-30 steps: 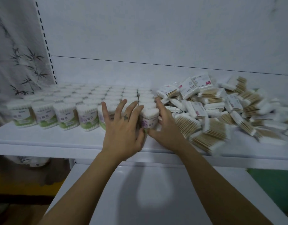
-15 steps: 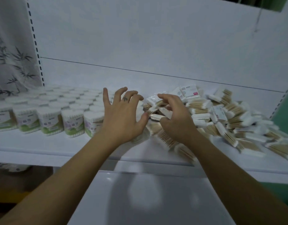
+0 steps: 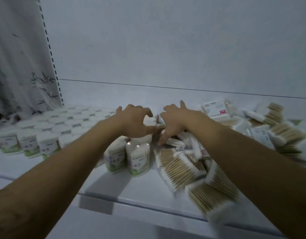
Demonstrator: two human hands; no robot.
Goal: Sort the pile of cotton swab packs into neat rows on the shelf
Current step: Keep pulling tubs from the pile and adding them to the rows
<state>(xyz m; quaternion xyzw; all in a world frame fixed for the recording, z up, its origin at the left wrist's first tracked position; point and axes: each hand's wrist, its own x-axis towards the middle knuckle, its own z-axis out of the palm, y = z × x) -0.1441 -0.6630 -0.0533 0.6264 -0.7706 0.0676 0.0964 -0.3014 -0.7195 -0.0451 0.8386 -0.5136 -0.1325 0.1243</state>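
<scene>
Round cotton swab tubs (image 3: 45,125) stand in neat rows on the left of the white shelf (image 3: 131,192). Two more tubs (image 3: 139,157) stand at the front of the row's right end. A loose pile of flat swab packs (image 3: 179,167) covers the right side and hangs over the front edge. My left hand (image 3: 133,121) arches over the back tubs, with fingers and thumb curled round a white tub top. My right hand (image 3: 174,121) lies spread on the pile beside it, one fingertip pressing down on a flat pack.
A flat pack with a pink label (image 3: 215,109) lies at the back of the pile. The white back wall rises behind the shelf. A perforated upright (image 3: 50,54) and a bamboo-print curtain (image 3: 19,66) stand at the left. A lower shelf shows below the front edge.
Both hands have reached further back, from the front tubs to the border between the rows and the pile. The left hand has gone from flat to curled. The view has moved closer.
</scene>
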